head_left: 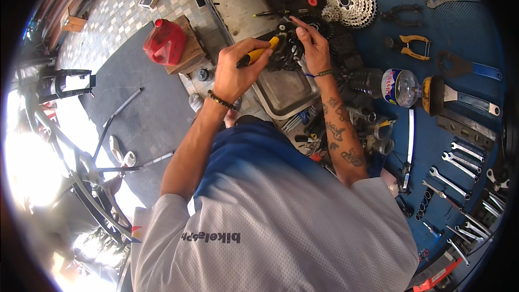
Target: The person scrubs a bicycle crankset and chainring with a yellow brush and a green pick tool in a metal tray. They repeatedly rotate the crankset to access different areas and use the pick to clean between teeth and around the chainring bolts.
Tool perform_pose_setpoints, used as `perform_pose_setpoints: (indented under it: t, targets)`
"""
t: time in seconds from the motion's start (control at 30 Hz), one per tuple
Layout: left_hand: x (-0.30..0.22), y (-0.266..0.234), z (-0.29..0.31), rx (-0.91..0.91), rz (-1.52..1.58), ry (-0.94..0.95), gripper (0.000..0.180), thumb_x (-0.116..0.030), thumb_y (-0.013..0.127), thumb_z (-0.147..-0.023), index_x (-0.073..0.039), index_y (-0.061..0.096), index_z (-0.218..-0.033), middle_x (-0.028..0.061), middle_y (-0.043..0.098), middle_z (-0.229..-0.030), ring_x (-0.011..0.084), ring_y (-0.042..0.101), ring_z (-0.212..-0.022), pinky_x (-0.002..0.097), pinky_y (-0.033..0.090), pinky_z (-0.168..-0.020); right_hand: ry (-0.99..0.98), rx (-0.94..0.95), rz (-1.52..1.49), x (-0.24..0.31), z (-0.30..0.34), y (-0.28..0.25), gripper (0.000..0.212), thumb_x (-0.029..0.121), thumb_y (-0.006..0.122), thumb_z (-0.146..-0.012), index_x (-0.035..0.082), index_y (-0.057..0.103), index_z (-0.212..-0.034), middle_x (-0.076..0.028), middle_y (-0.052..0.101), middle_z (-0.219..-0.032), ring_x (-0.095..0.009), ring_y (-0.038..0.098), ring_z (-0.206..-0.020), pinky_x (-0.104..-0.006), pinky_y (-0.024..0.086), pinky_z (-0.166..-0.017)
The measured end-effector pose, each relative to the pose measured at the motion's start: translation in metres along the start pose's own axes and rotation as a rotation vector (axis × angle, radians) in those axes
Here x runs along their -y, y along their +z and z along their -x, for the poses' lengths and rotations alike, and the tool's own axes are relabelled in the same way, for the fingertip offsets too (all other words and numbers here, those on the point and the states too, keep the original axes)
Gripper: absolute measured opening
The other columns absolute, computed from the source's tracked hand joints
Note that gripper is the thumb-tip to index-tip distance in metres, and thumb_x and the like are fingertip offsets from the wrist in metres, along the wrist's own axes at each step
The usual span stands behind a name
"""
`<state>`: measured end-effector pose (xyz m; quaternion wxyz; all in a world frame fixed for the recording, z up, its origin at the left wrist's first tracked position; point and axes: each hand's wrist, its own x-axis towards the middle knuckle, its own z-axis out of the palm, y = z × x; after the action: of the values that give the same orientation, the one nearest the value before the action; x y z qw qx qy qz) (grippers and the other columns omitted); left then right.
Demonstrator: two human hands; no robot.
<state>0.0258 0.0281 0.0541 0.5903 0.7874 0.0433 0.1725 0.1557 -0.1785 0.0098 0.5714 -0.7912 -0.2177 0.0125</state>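
Note:
My left hand point(233, 70) is closed around the yellow-and-black handle of a screwdriver point(254, 55). The screwdriver points up and right at a dark, greasy bicycle part point(282, 48) with small metal pieces on it. Where its tip meets the part is hard to make out. My right hand point(315, 53) grips the part from the right, thumb raised and forefinger stretched along the top; the other fingers are mostly hidden. Just below both hands lies a shallow metal tray point(285, 114). A thin yellow-and-black pen-like tool point(278, 13) lies just beyond the part.
A silver bicycle cassette point(363, 1) lies at the far right of the bench. Pliers with orange handles point(415, 47), a plastic bottle point(390, 85), a brush point(432, 95) and several wrenches point(451, 183) are on the blue wall panel. At left, a red jug point(165, 42) stands on a wooden block point(186, 48).

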Motion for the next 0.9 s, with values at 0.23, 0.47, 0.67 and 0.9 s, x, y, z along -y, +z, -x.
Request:
perform_pose_setpoints:
  t: [0.23,0.47,0.67,0.9]
  targets:
    - [0.011,-0.014,-0.019,0.420,-0.077,0.112,0.019,-0.010,0.083,-0.094,-0.002,0.080,-0.111,0.0168,0.081,-0.103,0.0339,0.078,-0.094,0.0394,0.060,-0.086,-0.031,0.081,0.127,0.016,-0.007,-0.006,0.039,0.039,0.069,-0.111,0.012,0.080,-0.137,-0.009,0.077,-0.106,-0.020,0.073,-0.097,-0.0338,0.055,-0.086]
    - [0.000,-0.019,-0.031,0.394,-0.024,0.038,0.021,-0.007,0.082,-0.094,0.000,0.080,-0.114,0.0134,0.082,-0.097,0.0221,0.080,-0.085,0.0364,0.062,-0.081,-0.083,0.096,0.106,0.006,-0.012,-0.013,0.038,0.038,0.069,-0.110,0.013,0.080,-0.138,-0.010,0.077,-0.106,-0.023,0.072,-0.096,-0.0338,0.055,-0.087]
    - [0.019,-0.025,-0.051,0.604,0.373,-0.537,0.023,-0.012,0.080,-0.099,0.005,0.078,-0.116,0.0130,0.081,-0.093,0.0166,0.079,-0.080,0.0296,0.065,-0.071,-0.077,0.258,0.129,0.020,-0.008,-0.013,0.041,0.037,0.068,-0.112,0.006,0.079,-0.136,-0.009,0.077,-0.113,-0.019,0.070,-0.098,-0.0320,0.054,-0.085]
    - [0.034,-0.001,-0.033,0.283,0.159,-0.265,0.027,-0.019,0.084,-0.099,0.001,0.081,-0.118,0.0128,0.082,-0.097,0.0154,0.077,-0.076,0.0322,0.061,-0.065,-0.005,0.165,0.089,0.018,-0.011,-0.007,0.045,0.040,0.066,-0.113,0.006,0.077,-0.139,-0.011,0.079,-0.119,-0.019,0.072,-0.105,-0.0324,0.055,-0.093]
